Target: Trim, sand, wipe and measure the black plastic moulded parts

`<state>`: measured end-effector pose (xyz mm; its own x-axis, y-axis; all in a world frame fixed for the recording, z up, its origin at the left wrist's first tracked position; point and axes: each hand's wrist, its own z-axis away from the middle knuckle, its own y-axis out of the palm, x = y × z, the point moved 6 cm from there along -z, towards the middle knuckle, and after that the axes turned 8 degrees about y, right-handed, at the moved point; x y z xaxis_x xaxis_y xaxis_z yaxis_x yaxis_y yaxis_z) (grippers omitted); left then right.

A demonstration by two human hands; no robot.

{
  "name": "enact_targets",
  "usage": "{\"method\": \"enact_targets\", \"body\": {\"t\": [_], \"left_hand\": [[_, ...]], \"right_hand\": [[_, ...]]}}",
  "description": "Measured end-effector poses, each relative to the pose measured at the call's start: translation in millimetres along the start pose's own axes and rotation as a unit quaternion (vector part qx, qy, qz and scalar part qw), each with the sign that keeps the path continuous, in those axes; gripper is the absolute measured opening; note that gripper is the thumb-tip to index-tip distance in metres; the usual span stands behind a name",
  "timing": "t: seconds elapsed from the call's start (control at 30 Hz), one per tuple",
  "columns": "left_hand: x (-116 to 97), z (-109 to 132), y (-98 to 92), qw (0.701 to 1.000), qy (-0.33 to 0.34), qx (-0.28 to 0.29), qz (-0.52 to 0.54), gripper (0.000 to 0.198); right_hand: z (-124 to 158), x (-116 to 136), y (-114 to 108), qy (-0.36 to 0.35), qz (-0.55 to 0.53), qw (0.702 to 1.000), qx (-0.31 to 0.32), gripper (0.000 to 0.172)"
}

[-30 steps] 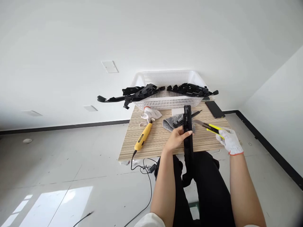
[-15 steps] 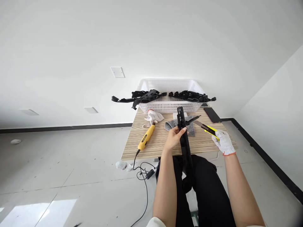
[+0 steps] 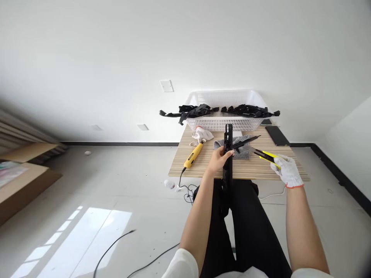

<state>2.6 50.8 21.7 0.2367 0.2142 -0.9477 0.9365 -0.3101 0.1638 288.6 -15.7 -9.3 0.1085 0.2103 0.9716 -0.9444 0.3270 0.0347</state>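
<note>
My bare left hand (image 3: 219,159) is closed around a long black plastic part (image 3: 228,170), which stands nearly upright over the table's front edge with its lower end between my legs. A thin dark arm of plastic (image 3: 246,142) sticks out to the right from near its top. In a white glove with an orange cuff, my right hand (image 3: 287,170) grips a yellow and black utility knife (image 3: 269,156). The knife's blade points left, close to the black part; whether it touches is unclear. Behind them lies a folded grey cloth (image 3: 245,153).
A white plastic basket (image 3: 226,124) at the table's back bears several black plastic parts (image 3: 199,111). To the left lie a yellow corded tool (image 3: 193,155) and a white glove (image 3: 203,134). A black phone-like slab (image 3: 277,135) rests at right. A cardboard box (image 3: 26,185) stands far left.
The view has swung left, bringing the cardboard box into sight and shifting the table rightward. Both hands keep their holds, and the knife stays close to the black part's right side.
</note>
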Motion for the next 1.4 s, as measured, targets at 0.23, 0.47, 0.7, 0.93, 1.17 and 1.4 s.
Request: {"method": "enact_targets", "body": {"t": [0.23,0.47,0.7,0.93,1.17,1.4], "left_hand": [[-16.7,12.8,-6.1,0.998,0.034,0.024,-0.05,0.039],[-17.9,7.1,7.0,0.997,0.053,0.056,-0.012,0.042],[-7.1,0.0,12.9,0.996,0.029,0.083,-0.024,0.046],[-9.6,6.1,5.6,0.998,-0.029,0.053,-0.03,0.045],[-39.4,6.6,-7.3,0.992,0.025,0.006,-0.126,0.049],[-52.0,-10.8,-16.5,0.978,0.048,-0.094,-0.179,0.043]], "right_hand": [[8.8,4.2,17.1,0.008,0.061,0.994,0.086,0.039],[13.9,1.5,21.9,0.001,0.08,0.989,0.121,0.04],[10.8,-1.5,21.4,0.019,0.089,0.985,0.149,0.035],[16.3,-3.4,20.1,0.026,0.116,0.976,0.181,0.03],[21.5,0.8,25.8,0.014,0.155,0.971,0.183,0.03],[18.1,-3.2,27.4,0.015,0.142,0.968,0.206,0.026]]}}
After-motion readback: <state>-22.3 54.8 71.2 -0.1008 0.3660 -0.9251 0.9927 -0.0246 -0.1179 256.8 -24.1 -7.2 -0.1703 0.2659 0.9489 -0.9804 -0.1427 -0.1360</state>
